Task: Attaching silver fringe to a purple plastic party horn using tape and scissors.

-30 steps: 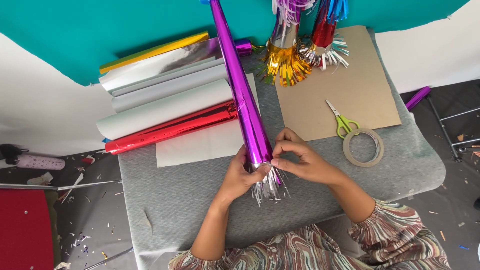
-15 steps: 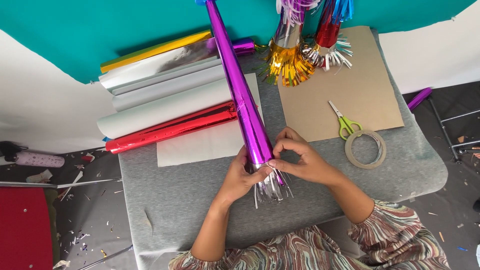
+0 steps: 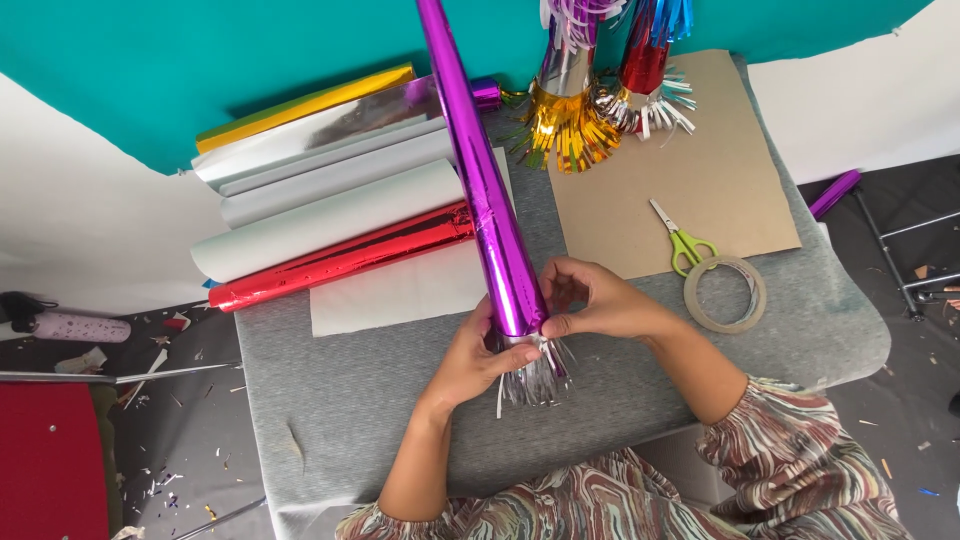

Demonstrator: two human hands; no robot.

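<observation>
Purple foil cone is standing near the table's middle, already rolled. Left hand is grasping its base; right hand is pinching the rim. Silver fringe is seemingly being attached, not finished.

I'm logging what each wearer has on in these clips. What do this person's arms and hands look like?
Both forearms are bare. The left hand and right hand wear no gloves, and no rings or watch show. The sleeves are loose, pushed up near the elbows, in a swirled marbled print of brown, cream and teal.
</observation>
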